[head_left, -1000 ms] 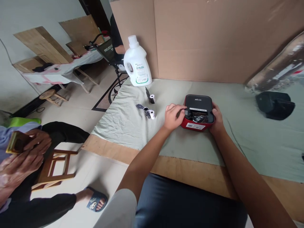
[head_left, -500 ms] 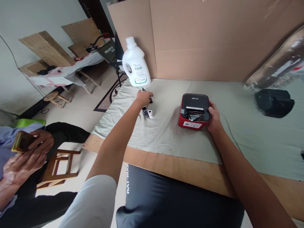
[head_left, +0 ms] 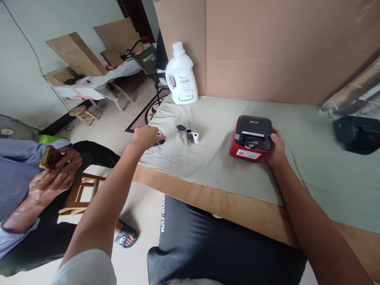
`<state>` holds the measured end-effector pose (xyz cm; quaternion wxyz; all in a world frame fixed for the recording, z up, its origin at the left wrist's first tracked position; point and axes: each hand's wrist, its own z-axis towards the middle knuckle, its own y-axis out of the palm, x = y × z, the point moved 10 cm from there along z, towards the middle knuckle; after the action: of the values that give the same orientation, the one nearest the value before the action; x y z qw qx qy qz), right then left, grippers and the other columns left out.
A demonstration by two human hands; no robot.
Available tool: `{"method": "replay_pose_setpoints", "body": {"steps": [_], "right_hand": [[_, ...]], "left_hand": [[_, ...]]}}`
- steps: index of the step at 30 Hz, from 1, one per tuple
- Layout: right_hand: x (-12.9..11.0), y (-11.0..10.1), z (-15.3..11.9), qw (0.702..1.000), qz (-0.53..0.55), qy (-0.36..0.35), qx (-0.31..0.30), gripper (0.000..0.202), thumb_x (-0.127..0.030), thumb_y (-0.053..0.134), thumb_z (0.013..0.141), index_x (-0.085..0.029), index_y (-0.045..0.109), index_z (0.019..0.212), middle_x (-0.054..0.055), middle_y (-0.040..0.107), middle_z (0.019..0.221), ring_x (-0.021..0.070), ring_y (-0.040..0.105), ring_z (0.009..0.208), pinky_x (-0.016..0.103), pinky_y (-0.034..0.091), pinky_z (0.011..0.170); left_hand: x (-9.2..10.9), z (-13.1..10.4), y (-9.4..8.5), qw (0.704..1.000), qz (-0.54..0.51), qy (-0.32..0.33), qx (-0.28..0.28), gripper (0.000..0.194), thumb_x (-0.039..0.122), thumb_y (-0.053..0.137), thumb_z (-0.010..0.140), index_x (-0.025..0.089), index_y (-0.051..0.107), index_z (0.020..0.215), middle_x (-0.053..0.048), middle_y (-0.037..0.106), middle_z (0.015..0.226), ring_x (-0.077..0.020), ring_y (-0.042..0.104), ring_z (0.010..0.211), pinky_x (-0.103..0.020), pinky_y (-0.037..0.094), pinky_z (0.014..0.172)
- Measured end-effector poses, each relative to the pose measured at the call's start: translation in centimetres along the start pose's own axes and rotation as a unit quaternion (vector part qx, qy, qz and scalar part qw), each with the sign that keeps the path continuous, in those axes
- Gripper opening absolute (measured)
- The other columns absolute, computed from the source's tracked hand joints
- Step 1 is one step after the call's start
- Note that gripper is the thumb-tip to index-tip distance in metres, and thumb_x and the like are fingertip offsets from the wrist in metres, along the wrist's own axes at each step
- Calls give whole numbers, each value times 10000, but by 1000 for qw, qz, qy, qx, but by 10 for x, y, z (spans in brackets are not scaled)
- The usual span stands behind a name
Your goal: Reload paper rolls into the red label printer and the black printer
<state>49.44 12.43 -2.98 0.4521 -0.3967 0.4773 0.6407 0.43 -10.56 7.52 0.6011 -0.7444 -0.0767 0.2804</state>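
Seemingly at a roll-handling step, the left hand [head_left: 145, 136] pinches a black-and-white roll [head_left: 159, 135]; well right of that grip, the right hand [head_left: 278, 145] touches the label printer [head_left: 252, 136], clasp unclear, and setting down the roll demands gentle release.

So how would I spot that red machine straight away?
Find the cardboard panel behind the cloth-covered table. In front of it, the right hand touches the red machine. Its red sides and black top set it apart from the white bottle and dark object.
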Motion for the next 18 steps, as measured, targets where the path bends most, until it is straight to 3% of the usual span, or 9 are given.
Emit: {"method": "replay_pose_setpoints", "body": {"steps": [3, 7, 9, 12, 14, 15, 18], "right_hand": [[2, -3, 0, 1000, -10, 6, 12, 430, -591, 747, 763, -335, 730, 1108, 58, 769, 1304, 332, 695, 1288, 520, 542, 1139], [-1, -6, -2, 999, -5, -12, 35, 468, -642, 760, 758, -304, 719, 1080, 24, 784, 1143, 298, 737, 1171, 527, 573, 1089], [-4, -7, -4, 999, -13, -11, 45, 489, -663, 755, 771, -286, 719, 1080, 14, 778, 1086, 274, 745, 1121, 505, 593, 1055], [-6, -12, -11, 998, -32, 28, 51, 431, -608, 756, 783, -272, 730, 1052, 30, 777, 1064, 260, 741, 1075, 457, 618, 991], [-10, -15, -23, 997, -49, 51, 33, 355, -521, 762, 767, -282, 742, 1029, 51, 782, 1093, 279, 734, 1086, 455, 621, 975], [-12, -15, -31, 997, -61, 55, 16, 331, -472, 769, 747, -294, 749, 1026, 57, 784, 1118, 292, 728, 1109, 462, 615, 991], [-22, -4, -60, 991, -107, 50, -65, 428, -339, 822, 671, -342, 749, 1093, 44, 774, 1232, 328, 698, 1228, 505, 569, 1104]], "left_hand": [[8, -16, 23, 1000, -7, 2, -25, 478, 613, 586, 969, 198, 788, 1092, -185, 796, 1172, -379, 712, 1134, -387, 459, 928], [6, -16, 35, 998, -46, -5, -34, 488, 637, 591, 959, 220, 795, 1112, -178, 796, 1199, -387, 700, 1161, -403, 452, 962], [5, -15, 31, 998, -67, 4, -15, 499, 648, 602, 956, 225, 786, 1148, -170, 789, 1219, -385, 689, 1181, -422, 442, 1010], [19, -22, 6, 979, -176, 43, 90, 506, 639, 628, 963, 226, 752, 1227, -154, 752, 1319, -362, 662, 1250, -430, 443, 1062], [49, -34, -10, 928, -329, 96, 147, 445, 595, 605, 998, 224, 748, 1195, -128, 764, 1284, -305, 693, 1190, -391, 495, 1017], [71, -40, -14, 886, -418, 129, 151, 409, 568, 583, 1018, 218, 754, 1142, -112, 785, 1212, -268, 720, 1109, -364, 527, 968], [152, -54, -17, 753, -616, 206, 108, 388, 556, 627, 998, 196, 759, 1060, -102, 805, 1127, -204, 750, 900, -317, 581, 820]]}}
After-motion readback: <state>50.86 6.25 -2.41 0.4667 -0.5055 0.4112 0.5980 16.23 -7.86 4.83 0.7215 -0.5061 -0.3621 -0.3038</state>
